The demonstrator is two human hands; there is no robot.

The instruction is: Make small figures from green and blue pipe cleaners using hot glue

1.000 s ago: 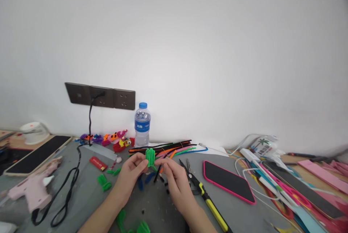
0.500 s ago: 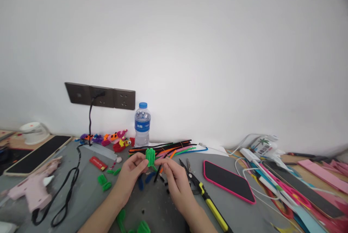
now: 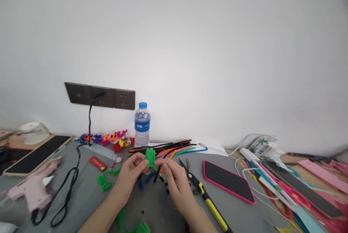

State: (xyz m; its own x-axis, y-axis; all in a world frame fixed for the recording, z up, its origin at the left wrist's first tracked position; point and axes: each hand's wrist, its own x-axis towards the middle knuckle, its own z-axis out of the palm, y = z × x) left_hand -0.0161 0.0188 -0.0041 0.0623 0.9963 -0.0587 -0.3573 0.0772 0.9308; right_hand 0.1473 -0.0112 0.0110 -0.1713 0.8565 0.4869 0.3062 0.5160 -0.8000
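A folded bundle of green pipe cleaner is pinched upright between the thumb and fingers of my left hand. From its lower end a thin green strand runs toward my right hand. The right thumb and index finger are pressed together near that strand; whether they grip its tip is too small to tell. More green pipe cleaner pieces lie left of my forearm, and another green piece rests at the bottom edge. Dark blue pieces sit on the mat below my hands.
Loose pipe cleaners lie behind my hands, beside a water bottle. Yellow-black pliers and a pink-cased phone are on the right. A pink glue gun with a black cord lies left. Finished colourful figures sit by the wall.
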